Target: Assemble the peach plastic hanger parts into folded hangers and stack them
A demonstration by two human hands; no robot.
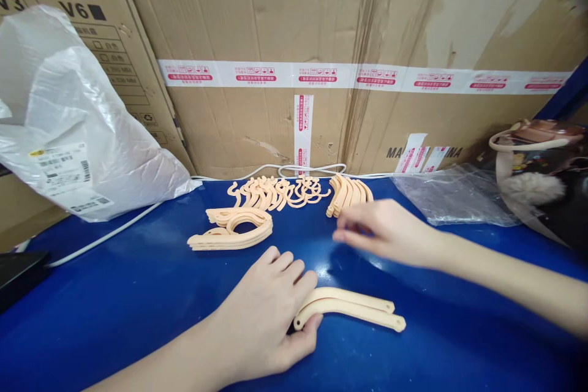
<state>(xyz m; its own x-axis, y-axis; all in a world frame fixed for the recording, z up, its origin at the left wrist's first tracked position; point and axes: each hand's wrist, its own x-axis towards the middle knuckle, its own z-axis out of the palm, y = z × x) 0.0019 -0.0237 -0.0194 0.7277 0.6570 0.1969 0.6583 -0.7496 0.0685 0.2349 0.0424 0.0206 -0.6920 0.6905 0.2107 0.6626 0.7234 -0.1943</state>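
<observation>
Near the front of the blue table, my left hand is closed around the ends of a pair of curved cream hanger arms, which point to the right. My right hand is over the table just in front of a bundle of similar curved arms. Its fingers are bent and slightly blurred, with a gap to the thumb and nothing visible between them. Left of that bundle lies a spread of small cream hooks. A stack of folded hangers rests beyond my left hand.
A white plastic parcel stands at the left, beside a dark flat object. A white cable crosses the table. Cardboard walls the back. A clear plastic bag and a dark bag with a pompom are at right.
</observation>
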